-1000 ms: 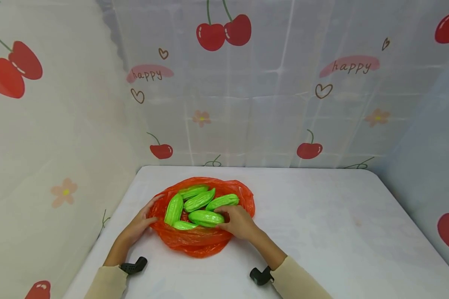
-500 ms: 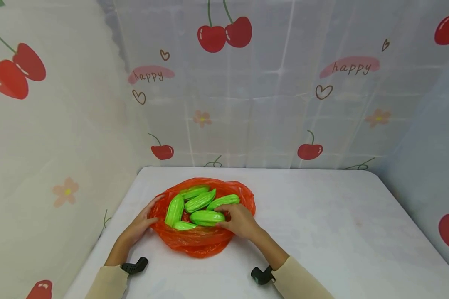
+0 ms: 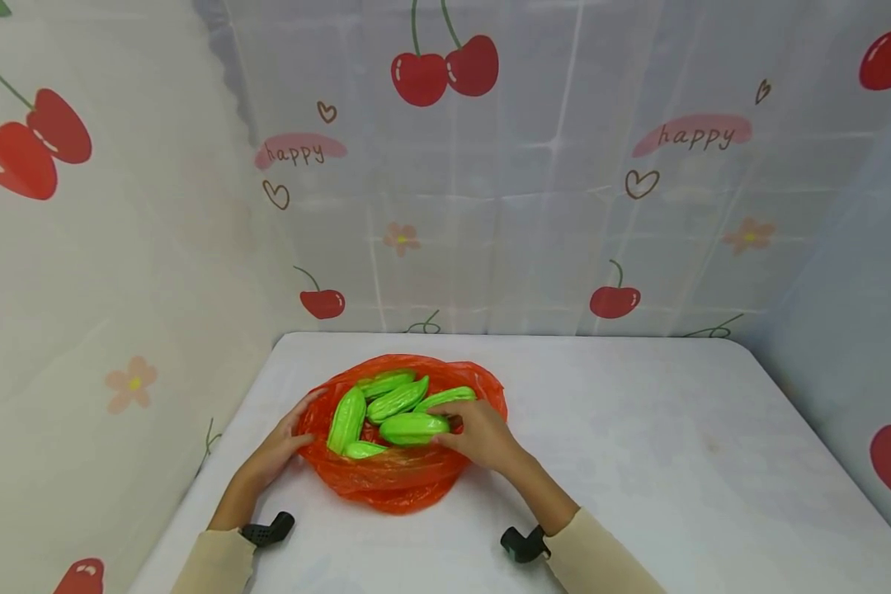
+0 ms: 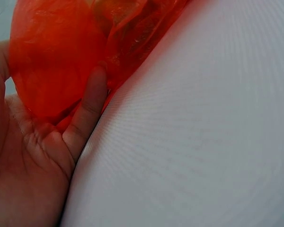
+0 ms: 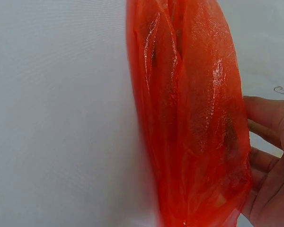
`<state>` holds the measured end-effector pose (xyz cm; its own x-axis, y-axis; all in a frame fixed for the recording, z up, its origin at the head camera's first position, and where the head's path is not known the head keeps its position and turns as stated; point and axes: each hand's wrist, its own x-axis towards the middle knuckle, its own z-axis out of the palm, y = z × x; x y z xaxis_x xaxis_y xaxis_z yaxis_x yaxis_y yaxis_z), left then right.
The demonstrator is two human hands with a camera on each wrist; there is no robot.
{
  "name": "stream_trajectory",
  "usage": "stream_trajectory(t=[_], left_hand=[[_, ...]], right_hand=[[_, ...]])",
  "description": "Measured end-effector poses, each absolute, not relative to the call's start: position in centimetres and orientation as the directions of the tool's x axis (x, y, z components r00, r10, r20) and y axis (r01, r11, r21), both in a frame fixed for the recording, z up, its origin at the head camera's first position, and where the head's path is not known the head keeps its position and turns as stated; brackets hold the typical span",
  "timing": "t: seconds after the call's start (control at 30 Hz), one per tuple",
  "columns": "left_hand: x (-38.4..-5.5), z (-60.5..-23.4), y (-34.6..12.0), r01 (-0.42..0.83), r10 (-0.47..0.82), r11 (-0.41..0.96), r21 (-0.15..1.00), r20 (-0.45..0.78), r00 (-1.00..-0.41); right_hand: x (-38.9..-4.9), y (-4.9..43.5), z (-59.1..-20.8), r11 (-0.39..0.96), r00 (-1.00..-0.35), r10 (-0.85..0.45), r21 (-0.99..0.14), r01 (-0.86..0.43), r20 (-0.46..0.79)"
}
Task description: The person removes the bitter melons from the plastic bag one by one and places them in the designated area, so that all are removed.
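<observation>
In the head view, several bright green ridged bitter melons (image 3: 397, 399) lie inside a red plastic bag (image 3: 386, 483) that sits with its mouth spread on the table. My right hand (image 3: 483, 437) pinches the right end of the front bitter melon (image 3: 413, 428) between thumb and fingers, over the bag's right side. My left hand (image 3: 276, 445) rests against the bag's left side, thumb and fingers spread. In the left wrist view its palm and a straight finger (image 4: 92, 94) lie along the plastic. The bag wall (image 5: 194, 94) hides the right fingertips in the right wrist view.
The white table (image 3: 638, 437) extends to the right of the bag. A cherry-printed curtain (image 3: 483, 181) stands behind it and along both sides. A small black camera (image 3: 523, 544) is strapped at each wrist, by beige sleeves (image 3: 597, 557).
The front bitter melon has shifted slightly to the right and up with my right hand, overlapping the one behind it more. My left hand keeps its place at the bag.
</observation>
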<state>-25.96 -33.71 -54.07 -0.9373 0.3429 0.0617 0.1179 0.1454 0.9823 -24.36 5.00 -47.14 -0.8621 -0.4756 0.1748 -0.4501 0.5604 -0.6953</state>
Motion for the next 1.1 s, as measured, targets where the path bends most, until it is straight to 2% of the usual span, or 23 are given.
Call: stream_trajectory(t=[0.4, 0.77, 1.1], left_hand=[[-25.8, -54.6, -33.9, 0.136, 0.361, 0.114, 0.984, 0.087, -0.929], [-25.8, -53.9, -33.9, 0.109, 0.331, 0.195, 0.975, 0.039, -0.943], [-25.9, -54.0, -33.8, 0.144, 0.357, 0.155, 0.977, 0.08, -0.93]], right_hand=[[-24.4, 5.6, -46.4, 0.549, -0.87, -0.449, -0.705, -0.449, 0.204], [-24.8, 6.9, -45.0, 0.501, -0.881, -0.399, -0.744, -0.442, 0.255], [-24.8, 8.1, -44.1, 0.495, -0.894, -0.367, -0.76, -0.421, 0.256]])
